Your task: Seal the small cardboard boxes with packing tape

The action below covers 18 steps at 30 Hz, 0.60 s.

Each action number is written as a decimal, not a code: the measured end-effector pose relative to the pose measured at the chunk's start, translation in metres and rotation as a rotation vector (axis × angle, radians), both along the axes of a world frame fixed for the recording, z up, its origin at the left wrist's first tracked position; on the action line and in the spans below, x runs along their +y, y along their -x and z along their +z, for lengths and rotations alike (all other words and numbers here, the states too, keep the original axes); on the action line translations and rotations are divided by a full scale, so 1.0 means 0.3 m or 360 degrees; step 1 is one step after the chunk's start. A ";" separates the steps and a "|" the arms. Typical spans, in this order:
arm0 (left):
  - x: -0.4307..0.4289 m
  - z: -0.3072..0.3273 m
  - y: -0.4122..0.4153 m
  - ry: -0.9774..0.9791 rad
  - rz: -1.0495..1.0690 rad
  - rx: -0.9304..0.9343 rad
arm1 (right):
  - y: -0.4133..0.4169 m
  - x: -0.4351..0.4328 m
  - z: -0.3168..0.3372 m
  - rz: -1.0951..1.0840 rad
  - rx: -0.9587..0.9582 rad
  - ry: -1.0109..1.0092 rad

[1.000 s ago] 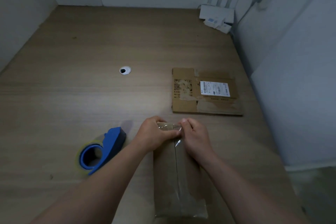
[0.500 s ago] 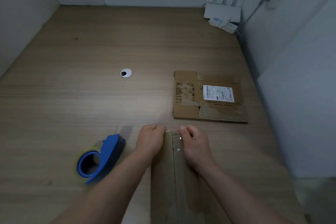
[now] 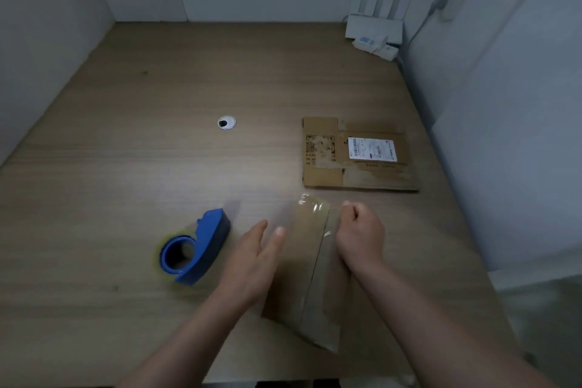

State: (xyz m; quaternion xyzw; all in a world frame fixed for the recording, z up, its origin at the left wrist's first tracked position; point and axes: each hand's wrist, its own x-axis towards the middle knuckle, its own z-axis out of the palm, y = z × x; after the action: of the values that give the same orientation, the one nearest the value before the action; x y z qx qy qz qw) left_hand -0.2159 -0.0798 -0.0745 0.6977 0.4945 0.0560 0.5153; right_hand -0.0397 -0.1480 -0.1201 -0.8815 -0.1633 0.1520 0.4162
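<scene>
At the near edge of the table (image 3: 126,167), two bare forearms come in, cut off by the frame. Between them lies a long brown box (image 3: 302,271), slightly blurred, its near end toward the person. The left hand (image 3: 255,261) is flat with fingers straight, at the box's left side. The right hand (image 3: 360,236) is curled at the box's right edge; whether it grips anything I cannot tell. Clear tape (image 3: 311,206) shines over the box's far end. A blue tape dispenser (image 3: 193,249) sits left of the left hand. Farther right lies a flat carton (image 3: 324,173) with a white label. A cable hole (image 3: 226,122) is mid-table, and a white router (image 3: 374,27) stands in the far right corner.
</scene>
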 end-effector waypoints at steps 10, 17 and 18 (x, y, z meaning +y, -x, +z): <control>-0.177 -0.100 0.042 -0.0288 0.0080 -0.0042 | 0.077 -0.189 0.027 -0.0696 0.0129 -0.0046; -0.119 -0.092 -0.085 -0.0409 0.0080 -0.0211 | -0.002 -0.341 0.095 -0.0082 -0.0055 0.0347; -0.108 -0.083 -0.112 -0.0406 0.0037 -0.0228 | -0.017 -0.349 0.100 -0.0013 -0.0096 0.0417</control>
State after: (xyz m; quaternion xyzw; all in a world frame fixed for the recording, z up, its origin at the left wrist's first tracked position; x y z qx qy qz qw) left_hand -0.1822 -0.1123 -0.0994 0.7459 0.4535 0.1739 0.4557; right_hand -0.0347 -0.2527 -0.0901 -0.9331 -0.1508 0.1436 0.2931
